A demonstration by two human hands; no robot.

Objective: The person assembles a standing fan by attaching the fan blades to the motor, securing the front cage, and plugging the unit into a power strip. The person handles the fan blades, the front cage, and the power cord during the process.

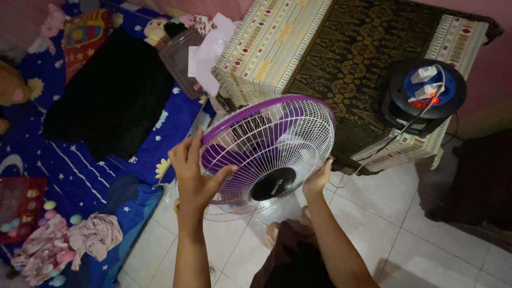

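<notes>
A purple-rimmed electric fan (269, 152) with a white wire grille and a black hub stands tilted in the middle of the head view, above the tiled floor. My left hand (193, 173) grips the grille's left rim, thumb over the front wires. My right hand (318, 178) holds the lower right edge of the grille. Purple blades show behind the wires.
A table under a patterned brown and cream cloth (346, 58) stands right behind the fan, bearing a round black and blue cable reel (424, 96) with white plugs. A blue star-print mattress (80, 170) with toys, clothes and a black cloth lies to the left. White tiles (416, 224) spread below.
</notes>
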